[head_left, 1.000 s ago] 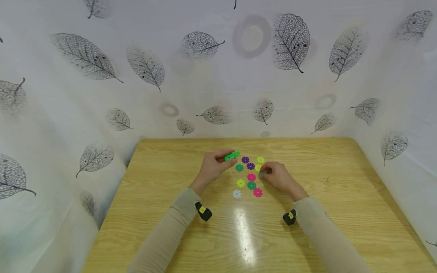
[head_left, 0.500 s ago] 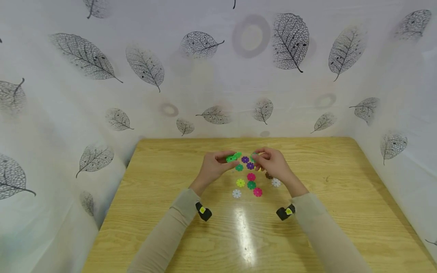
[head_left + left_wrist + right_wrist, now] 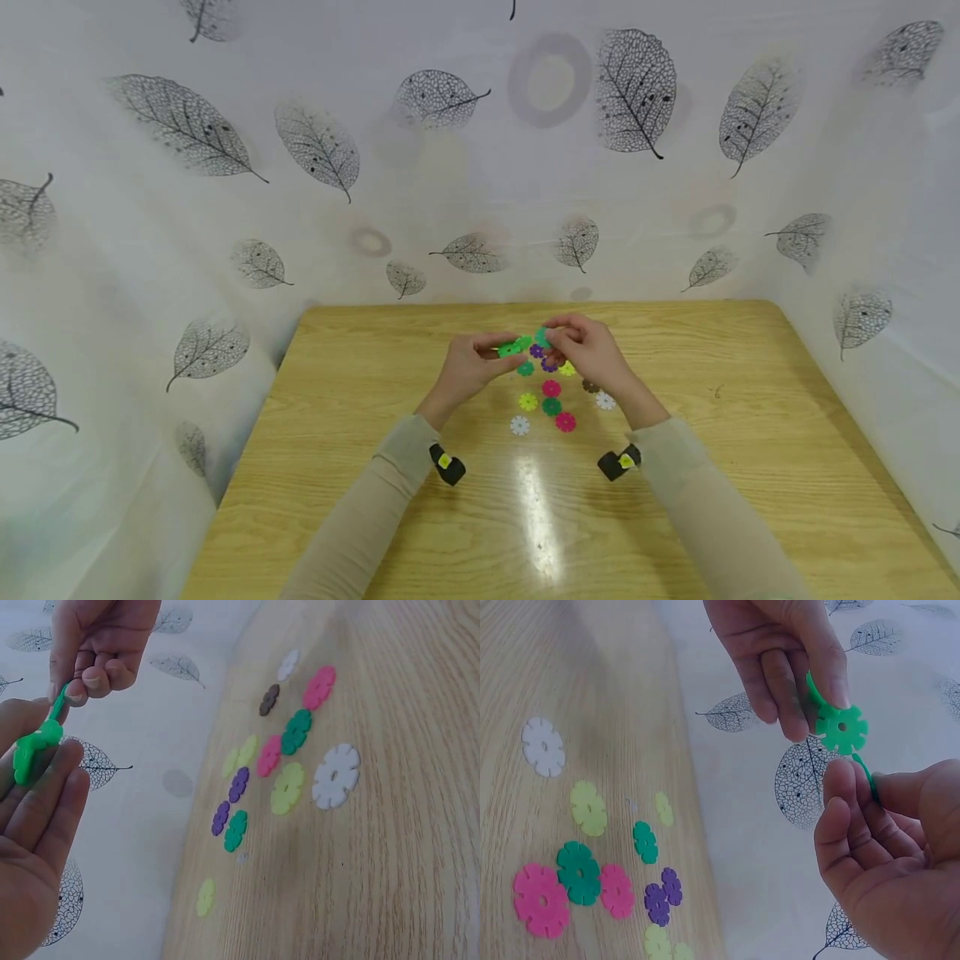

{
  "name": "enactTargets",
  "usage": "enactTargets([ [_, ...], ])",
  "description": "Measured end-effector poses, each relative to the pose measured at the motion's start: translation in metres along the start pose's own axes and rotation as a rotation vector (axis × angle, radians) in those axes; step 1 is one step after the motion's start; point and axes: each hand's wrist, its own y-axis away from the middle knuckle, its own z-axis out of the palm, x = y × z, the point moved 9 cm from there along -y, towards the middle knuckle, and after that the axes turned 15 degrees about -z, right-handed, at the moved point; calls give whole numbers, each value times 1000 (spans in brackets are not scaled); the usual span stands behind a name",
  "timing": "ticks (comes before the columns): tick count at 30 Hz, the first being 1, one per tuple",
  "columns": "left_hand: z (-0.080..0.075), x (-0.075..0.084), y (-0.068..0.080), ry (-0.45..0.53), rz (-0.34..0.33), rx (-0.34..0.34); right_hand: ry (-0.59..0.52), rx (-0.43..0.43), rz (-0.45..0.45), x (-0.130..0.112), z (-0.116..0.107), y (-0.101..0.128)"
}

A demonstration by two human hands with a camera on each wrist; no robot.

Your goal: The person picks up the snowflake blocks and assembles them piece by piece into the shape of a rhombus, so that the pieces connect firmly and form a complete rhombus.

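My left hand [image 3: 465, 371] grips joined bright green notched discs [image 3: 853, 736] between thumb and fingers, raised over the far part of the table. In the right wrist view, one of them faces the camera and another stands at an angle under the thumb. My right hand [image 3: 591, 354] pinches a separate green notched disc [image 3: 542, 337] by its edge. That disc appears edge-on in the right wrist view, its upper rim right at the lower edge of the left hand's pieces. Its other fingers are curled loosely below it.
On the wooden table [image 3: 360, 517] lie several loose notched discs: pink [image 3: 566, 422], dark green [image 3: 297, 731], yellow [image 3: 287, 789], purple [image 3: 239, 784], white [image 3: 348, 778] and brown [image 3: 269, 700]. A leaf-printed cloth [image 3: 480, 183] hangs behind the table and along its sides.
My right hand has lifted a green disc from the right of the loose pieces and brought it left and away to the left hand's discs. The left hand has hardly moved.
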Motion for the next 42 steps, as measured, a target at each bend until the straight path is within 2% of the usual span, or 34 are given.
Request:
enactTargets([
  [11, 6, 1, -1, 7, 5, -72, -51, -9, 16, -4, 4, 0],
  [18, 6, -21, -18, 40, 17, -101, -108, -4, 15, -2, 5, 0],
  [30, 8, -17, -17, 25, 25, -146, -193, -12, -6, -1, 8, 1],
  [36, 7, -16, -19, -2, 27, -92, -263, 41, 33, 1, 10, 2],
  [42, 9, -13, -20, -21, 58, -17, -264, 97, 30, 1, 8, 2],
])
